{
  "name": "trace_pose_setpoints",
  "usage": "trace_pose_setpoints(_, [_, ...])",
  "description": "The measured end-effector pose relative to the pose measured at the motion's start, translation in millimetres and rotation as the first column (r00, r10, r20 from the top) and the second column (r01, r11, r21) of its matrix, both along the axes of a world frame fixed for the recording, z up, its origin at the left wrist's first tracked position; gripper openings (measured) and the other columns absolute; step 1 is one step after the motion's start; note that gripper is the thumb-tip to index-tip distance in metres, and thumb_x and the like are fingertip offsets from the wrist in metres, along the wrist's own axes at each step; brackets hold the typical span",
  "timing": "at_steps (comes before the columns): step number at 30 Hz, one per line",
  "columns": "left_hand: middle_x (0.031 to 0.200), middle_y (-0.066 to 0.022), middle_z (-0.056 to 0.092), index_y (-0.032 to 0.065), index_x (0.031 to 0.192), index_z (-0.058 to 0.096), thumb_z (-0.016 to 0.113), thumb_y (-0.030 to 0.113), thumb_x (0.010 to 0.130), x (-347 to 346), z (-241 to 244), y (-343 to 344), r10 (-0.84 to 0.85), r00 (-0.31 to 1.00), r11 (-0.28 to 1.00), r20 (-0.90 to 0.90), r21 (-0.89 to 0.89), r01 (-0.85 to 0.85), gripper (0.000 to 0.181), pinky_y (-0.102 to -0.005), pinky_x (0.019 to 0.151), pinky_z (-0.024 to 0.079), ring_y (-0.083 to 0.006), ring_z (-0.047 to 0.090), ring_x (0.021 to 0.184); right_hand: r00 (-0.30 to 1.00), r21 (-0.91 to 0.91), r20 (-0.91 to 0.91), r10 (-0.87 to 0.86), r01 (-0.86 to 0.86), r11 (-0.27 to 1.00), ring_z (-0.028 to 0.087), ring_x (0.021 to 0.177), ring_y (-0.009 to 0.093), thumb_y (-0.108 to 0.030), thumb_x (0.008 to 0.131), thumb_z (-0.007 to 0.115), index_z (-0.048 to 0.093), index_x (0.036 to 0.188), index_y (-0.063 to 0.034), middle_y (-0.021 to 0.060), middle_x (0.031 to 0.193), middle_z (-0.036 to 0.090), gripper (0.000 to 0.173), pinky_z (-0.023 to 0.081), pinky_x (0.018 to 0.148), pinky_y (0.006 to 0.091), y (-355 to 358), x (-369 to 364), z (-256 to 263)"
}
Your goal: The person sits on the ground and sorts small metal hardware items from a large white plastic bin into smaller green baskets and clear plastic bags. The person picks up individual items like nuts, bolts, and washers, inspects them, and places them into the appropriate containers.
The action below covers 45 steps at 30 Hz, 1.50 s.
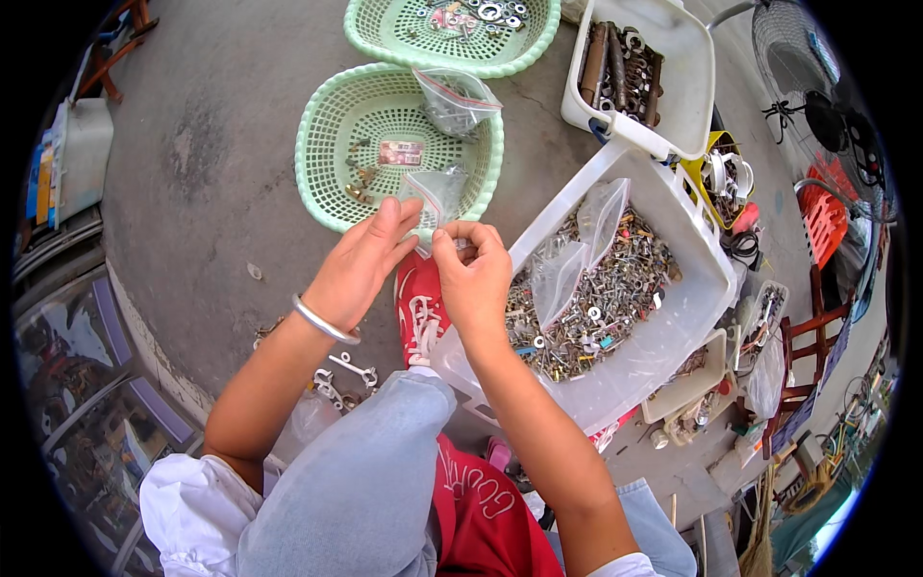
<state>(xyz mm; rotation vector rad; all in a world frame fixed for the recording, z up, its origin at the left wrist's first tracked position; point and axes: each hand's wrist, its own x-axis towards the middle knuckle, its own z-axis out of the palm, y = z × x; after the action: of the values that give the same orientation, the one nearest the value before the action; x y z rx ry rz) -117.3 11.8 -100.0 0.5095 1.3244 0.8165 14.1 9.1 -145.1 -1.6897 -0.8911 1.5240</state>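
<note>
My left hand is raised over the near edge of a green plastic basket, palm turned inward, fingers apart. Close beside it, my right hand has its thumb and index finger pinched together; whether something small is between them cannot be made out. Just behind the fingers, a clear zip bag lies against the basket's near wall. Another zip bag with metal pieces rests at the basket's far right, and brass-coloured fittings lie on its bottom. To the right, a translucent bin holds many mixed screws and zip bags.
A second green basket with washers stands beyond. A white container with rusty bolts adjoins the bin. Metal clamps lie on the floor by my knee. A yellow container and a fan are at right.
</note>
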Motion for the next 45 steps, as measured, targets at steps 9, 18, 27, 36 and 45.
trace_pose_setpoints(9, [0.132,-0.0202,0.049,-0.0028,0.125,0.049,0.053,0.005,0.088,6.7,2.2,-3.0,-0.235,0.566,0.624,-0.79,0.324,0.711,0.038,-0.0394,0.103,0.037,-0.0365,0.046,0.122,0.976,-0.101,-0.193,0.105,-0.126,0.987,0.052,0.063,0.007,-0.009,0.088,0.061,0.064,0.096,0.0009,0.0032,0.082,0.057,0.013,0.045,0.06,0.0222,-30.1,51.7,15.5])
trace_pose_setpoints(18, [0.121,-0.0148,0.058,0.0002,0.12,0.052,0.062,-0.003,0.077,-0.5,-11.4,-6.6,-0.047,0.435,0.541,-0.899,0.343,0.768,0.044,-0.0398,0.097,0.043,-0.0331,0.053,0.114,0.294,-0.574,0.424,0.857,-0.645,0.505,0.066,0.071,0.027,-0.009,0.082,0.063,0.058,0.099,-0.0023,0.015,0.083,0.066,0.019,0.052,0.064,0.0372,-151.8,333.5,77.6])
trace_pose_setpoints(27, [0.113,-0.0097,0.06,0.0042,0.115,0.055,0.072,0.01,0.075,8.9,-26.3,-3.6,0.044,0.151,0.534,-0.988,0.151,0.832,0.044,-0.0386,0.09,0.043,-0.0274,0.056,0.1,0.463,-0.392,0.442,0.768,-0.671,0.63,0.065,0.07,0.024,-0.017,0.077,0.068,0.066,0.097,-0.0089,0.0096,0.088,0.064,0.022,0.05,0.064,0.0358,-126.2,252.0,28.3])
trace_pose_setpoints(36, [0.115,-0.0174,0.059,0.0026,0.128,0.044,0.074,0.011,0.073,3.4,-31.2,-10.9,-0.117,0.288,0.564,-0.95,0.176,0.807,0.063,-0.0381,0.083,0.048,-0.0328,0.059,0.097,0.497,-0.214,0.799,0.338,-0.29,0.933,0.063,0.063,0.025,-0.025,0.079,0.069,0.068,0.081,-0.012,0.0041,0.081,0.064,0.013,0.049,0.056,0.0354,-139.4,171.4,-78.5])
trace_pose_setpoints(45, [0.107,-0.0142,0.06,0.0032,0.118,0.053,0.071,0.002,0.073,14.1,-25.3,-12.5,0.026,0.304,0.52,-0.952,0.273,0.809,0.048,-0.0358,0.072,0.05,-0.0297,0.061,0.088,0.576,-0.132,0.791,0.208,-0.172,0.976,0.062,0.062,0.023,-0.022,0.078,0.069,0.066,0.08,-0.0114,0.0031,0.078,0.062,0.011,0.048,0.056,0.0352,-152.6,172.6,-87.8])
